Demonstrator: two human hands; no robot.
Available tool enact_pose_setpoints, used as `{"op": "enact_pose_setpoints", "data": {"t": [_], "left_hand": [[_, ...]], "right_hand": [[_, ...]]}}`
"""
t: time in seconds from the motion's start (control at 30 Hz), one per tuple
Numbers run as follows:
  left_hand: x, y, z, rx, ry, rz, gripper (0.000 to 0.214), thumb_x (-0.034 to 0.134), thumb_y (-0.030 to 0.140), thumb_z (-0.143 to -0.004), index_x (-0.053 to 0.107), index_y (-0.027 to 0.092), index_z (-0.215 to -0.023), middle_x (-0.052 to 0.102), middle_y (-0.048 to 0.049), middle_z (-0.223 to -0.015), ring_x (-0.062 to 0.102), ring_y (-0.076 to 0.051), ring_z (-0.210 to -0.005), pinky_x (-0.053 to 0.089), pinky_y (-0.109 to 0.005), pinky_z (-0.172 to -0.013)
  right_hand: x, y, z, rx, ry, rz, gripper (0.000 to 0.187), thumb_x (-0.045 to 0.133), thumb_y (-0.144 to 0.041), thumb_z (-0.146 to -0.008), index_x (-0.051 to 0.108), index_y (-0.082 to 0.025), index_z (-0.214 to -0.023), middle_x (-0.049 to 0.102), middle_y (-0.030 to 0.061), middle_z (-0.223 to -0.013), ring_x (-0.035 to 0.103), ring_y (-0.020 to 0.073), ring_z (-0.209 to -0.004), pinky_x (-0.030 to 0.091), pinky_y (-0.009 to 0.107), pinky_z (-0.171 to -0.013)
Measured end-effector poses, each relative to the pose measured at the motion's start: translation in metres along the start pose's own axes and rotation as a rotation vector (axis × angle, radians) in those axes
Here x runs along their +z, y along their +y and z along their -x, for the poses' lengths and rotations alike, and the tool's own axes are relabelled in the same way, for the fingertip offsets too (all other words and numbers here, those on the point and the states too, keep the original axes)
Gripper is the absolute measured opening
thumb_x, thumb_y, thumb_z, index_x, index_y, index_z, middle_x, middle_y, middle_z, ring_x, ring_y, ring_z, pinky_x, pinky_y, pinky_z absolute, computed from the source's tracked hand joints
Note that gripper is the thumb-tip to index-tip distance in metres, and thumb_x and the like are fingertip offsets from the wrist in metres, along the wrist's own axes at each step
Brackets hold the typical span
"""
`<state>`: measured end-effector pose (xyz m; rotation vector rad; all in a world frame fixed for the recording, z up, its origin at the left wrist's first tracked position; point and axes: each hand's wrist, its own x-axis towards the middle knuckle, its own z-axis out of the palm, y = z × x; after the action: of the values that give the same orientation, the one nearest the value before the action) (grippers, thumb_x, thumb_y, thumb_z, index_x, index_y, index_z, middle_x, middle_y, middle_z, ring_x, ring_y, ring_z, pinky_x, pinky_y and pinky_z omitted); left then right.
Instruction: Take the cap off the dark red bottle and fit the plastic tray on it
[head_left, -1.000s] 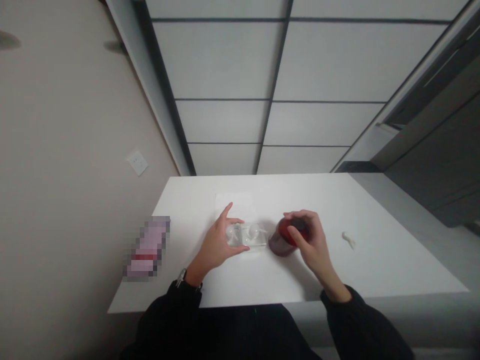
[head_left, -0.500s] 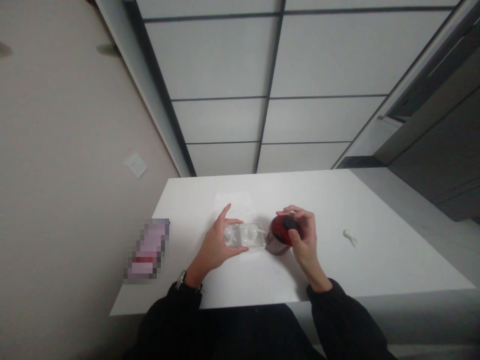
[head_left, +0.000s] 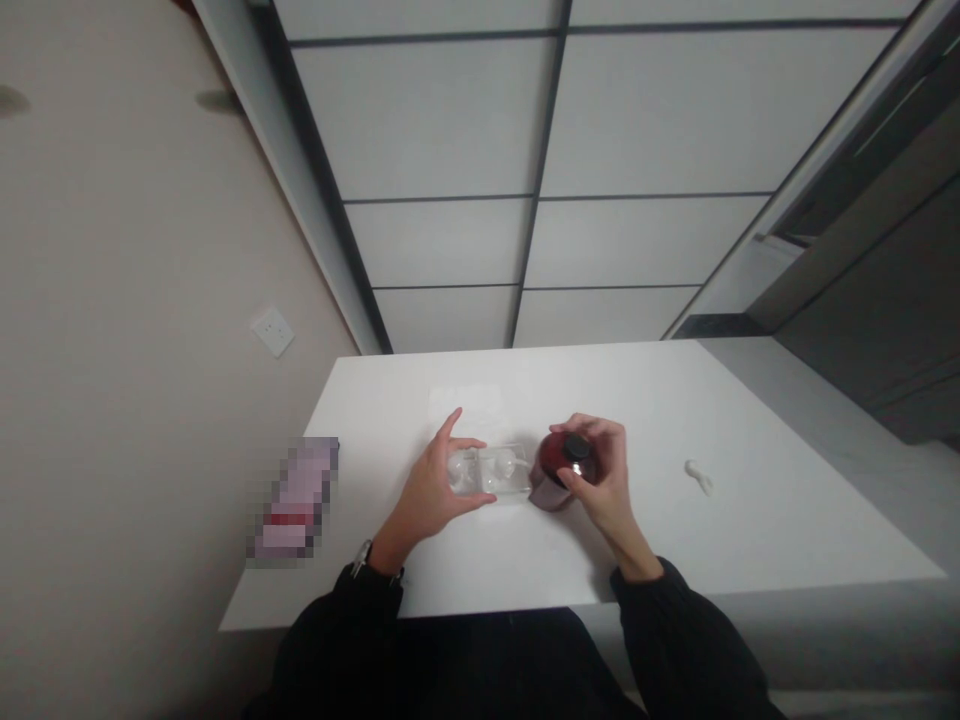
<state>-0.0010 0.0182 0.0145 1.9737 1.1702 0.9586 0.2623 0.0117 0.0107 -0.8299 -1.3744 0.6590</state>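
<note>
My left hand (head_left: 431, 482) grips the left end of a clear plastic case (head_left: 514, 482) lying on the white table, thumb on the near side and fingers on the far side, the index finger raised. Rounded clear shapes show inside the case; I cannot make out what they are. My right hand (head_left: 606, 470) is wrapped round the upper part of a dark red bottle (head_left: 553, 490) with a black cap (head_left: 576, 447). The bottle stands right beside the case's right end, leaning slightly.
A small white object (head_left: 698, 476), perhaps a clip, lies to the right on the white table (head_left: 780, 530). At the table's left edge is a blurred-out pinkish item (head_left: 300, 495). A wall socket (head_left: 273, 332) sits on the left wall, and panelled doors (head_left: 442, 240) stand behind the table.
My right hand and the bottle's top have shifted slightly left, and the thumb has slid left below the cap. My left hand and the case stay put.
</note>
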Motion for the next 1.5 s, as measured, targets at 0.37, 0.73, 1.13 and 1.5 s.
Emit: {"op": "enact_pose_setpoints", "data": {"t": [0.37, 0.73, 1.13, 1.5], "left_hand": [[0.000, -0.002, -0.001, 0.005, -0.009, 0.002, 0.127, 0.097, 0.022, -0.072, 0.012, 0.033, -0.166, 0.072, -0.0089, -0.134, 0.065, -0.031, -0.130, 0.040, -0.056, -0.120], [0.001, -0.003, 0.000, -0.003, -0.010, 0.023, 0.128, 0.097, 0.021, -0.071, 0.012, 0.032, -0.166, 0.072, -0.0092, -0.134, 0.064, -0.031, -0.130, 0.040, -0.056, -0.120], [0.001, 0.002, 0.001, -0.023, -0.011, 0.022, 0.129, 0.098, 0.024, -0.071, 0.013, 0.030, -0.167, 0.072, -0.0108, -0.134, 0.064, -0.032, -0.131, 0.038, -0.057, -0.122], [0.000, 0.005, 0.002, -0.049, -0.020, 0.002, 0.129, 0.099, 0.029, -0.071, 0.014, 0.031, -0.167, 0.072, -0.0097, -0.135, 0.061, -0.034, -0.135, 0.039, -0.056, -0.122]], "right_hand": [[-0.002, 0.000, 0.000, -0.008, -0.067, 0.068, 0.034, 0.078, -0.047, -0.090, 0.070, -0.028, -0.117, 0.066, 0.0073, -0.113, 0.066, 0.0282, -0.110, 0.054, 0.047, -0.100], [-0.001, -0.001, 0.000, -0.039, -0.024, 0.081, 0.029, 0.064, -0.053, -0.101, 0.076, -0.029, -0.111, 0.075, 0.0077, -0.107, 0.069, 0.0290, -0.106, 0.054, 0.047, -0.094], [-0.005, -0.008, -0.003, -0.065, -0.055, 0.136, 0.024, 0.066, -0.051, -0.102, 0.067, -0.029, -0.113, 0.082, 0.0019, -0.098, 0.079, 0.0288, -0.107, 0.044, 0.057, -0.116], [-0.005, -0.018, -0.019, -0.114, 0.322, 0.044, 0.033, 0.070, -0.059, -0.096, 0.072, -0.027, -0.107, 0.077, 0.0090, -0.111, 0.075, 0.0312, -0.110, 0.054, 0.060, -0.107]]}}
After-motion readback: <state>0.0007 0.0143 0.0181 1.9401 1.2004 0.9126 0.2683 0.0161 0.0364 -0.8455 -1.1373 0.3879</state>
